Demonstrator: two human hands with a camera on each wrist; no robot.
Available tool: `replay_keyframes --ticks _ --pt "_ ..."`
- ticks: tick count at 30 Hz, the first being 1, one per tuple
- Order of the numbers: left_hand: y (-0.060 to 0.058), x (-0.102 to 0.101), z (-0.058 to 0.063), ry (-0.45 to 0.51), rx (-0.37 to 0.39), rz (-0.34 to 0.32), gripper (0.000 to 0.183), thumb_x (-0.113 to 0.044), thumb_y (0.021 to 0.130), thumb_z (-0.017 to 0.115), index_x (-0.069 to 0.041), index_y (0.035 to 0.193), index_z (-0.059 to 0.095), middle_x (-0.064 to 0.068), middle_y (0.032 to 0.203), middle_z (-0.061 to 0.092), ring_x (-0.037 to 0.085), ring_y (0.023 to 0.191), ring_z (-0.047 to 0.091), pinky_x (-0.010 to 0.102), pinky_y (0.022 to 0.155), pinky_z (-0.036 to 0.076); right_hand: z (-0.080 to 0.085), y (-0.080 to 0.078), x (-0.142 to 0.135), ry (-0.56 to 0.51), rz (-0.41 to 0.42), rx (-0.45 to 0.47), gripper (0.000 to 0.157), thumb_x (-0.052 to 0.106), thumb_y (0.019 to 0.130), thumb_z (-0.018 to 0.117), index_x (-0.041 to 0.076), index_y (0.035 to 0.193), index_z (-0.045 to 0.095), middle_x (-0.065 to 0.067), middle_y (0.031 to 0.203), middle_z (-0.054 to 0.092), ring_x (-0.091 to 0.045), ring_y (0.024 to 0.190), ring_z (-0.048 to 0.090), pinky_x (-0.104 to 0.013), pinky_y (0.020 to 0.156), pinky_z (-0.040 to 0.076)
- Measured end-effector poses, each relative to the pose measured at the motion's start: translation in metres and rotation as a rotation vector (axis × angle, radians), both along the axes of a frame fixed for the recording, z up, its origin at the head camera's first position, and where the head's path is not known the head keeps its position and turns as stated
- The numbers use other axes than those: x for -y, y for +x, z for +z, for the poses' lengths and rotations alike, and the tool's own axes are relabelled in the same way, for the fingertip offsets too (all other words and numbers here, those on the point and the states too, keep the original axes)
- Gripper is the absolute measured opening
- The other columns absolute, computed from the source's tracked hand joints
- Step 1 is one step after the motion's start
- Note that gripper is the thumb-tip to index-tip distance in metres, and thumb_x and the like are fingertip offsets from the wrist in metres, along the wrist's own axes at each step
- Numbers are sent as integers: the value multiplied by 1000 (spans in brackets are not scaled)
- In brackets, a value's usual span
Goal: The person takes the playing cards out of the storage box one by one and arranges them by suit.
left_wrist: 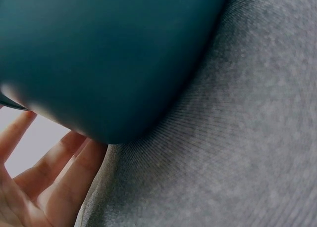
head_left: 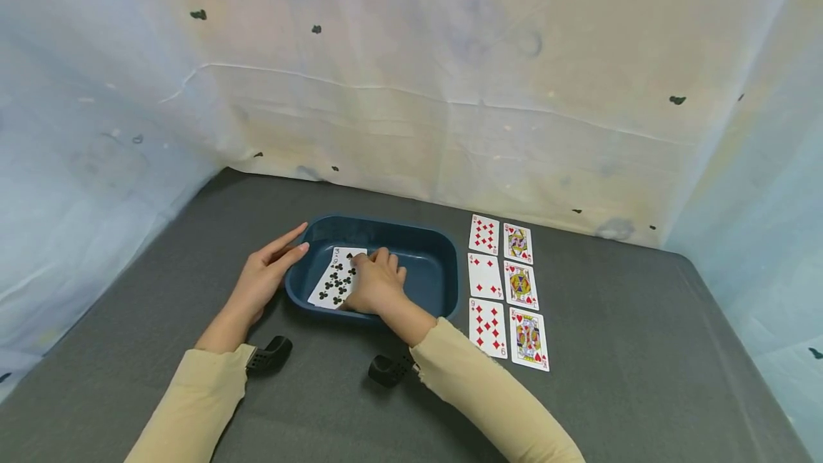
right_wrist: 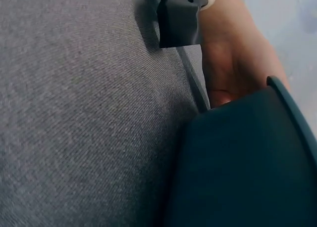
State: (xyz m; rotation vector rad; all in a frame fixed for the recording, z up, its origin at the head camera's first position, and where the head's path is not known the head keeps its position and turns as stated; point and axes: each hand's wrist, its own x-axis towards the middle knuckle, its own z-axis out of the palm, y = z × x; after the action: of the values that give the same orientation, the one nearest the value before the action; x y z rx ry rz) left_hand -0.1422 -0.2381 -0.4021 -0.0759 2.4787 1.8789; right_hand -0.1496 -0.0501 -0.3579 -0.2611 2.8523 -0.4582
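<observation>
A dark blue tray point(head_left: 424, 231) with rounded corners stands on the table. At its left end my left hand point(head_left: 260, 284) touches the rim and outer wall, fingers fairly straight; in the left wrist view these fingers point(left_wrist: 74, 180) meet the tray's outside. Black club playing cards point(head_left: 334, 284) lie overlapping in the tray's left half, face up. Over their right side my right hand point(head_left: 378, 286) reaches down into the tray with bent fingers. Its fingertips are partly hidden, so a grip on a card cannot be made out. In the right wrist view the tray wall point(right_wrist: 247, 162) covers that hand's fingers.
Right of the tray, red-suit playing cards lie face up in two columns: diamonds point(head_left: 485, 276) on the left, heart face cards point(head_left: 521, 284) on the right. A grey cloth point(head_left: 643, 349) covers the table. Pale curtains point(head_left: 411, 77) stand behind and at both sides.
</observation>
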Motion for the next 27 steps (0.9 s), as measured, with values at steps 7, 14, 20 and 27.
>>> replay_keyframes --ticks 7,14,20,27 --pt "1 -1 0 -14 1 10 59 -52 94 52 -35 148 34 16 142 46 26 112 44 27 74 43 1 0 -6 -106 -40 11 83 35 63 90 14 132 49 -12 124 44 -27 107 41 -39 88 35" --pt "-1 1 -1 -10 -9 6 59 -51 95 52 -35 149 33 16 142 45 28 120 44 26 76 44 5 -1 -19 -437 -83 7 90 21 64 91 9 138 42 -17 128 36 -26 103 48 -35 84 47" --pt "0 1 -1 -10 -1 -5 60 -51 96 50 -34 150 32 18 144 42 31 123 42 29 79 43 11 -2 -37 -655 -55 -1 91 8 69 86 11 143 34 -16 116 45 -19 84 57 -25 67 47" --pt "0 0 1 -9 16 -2 60 -53 95 51 -35 149 31 18 145 41 32 127 41 26 80 44 21 -1 -74 -796 -3 -28 92 -1 72 80 15 145 26 -13 91 59 -14 69 64 -26 65 50"
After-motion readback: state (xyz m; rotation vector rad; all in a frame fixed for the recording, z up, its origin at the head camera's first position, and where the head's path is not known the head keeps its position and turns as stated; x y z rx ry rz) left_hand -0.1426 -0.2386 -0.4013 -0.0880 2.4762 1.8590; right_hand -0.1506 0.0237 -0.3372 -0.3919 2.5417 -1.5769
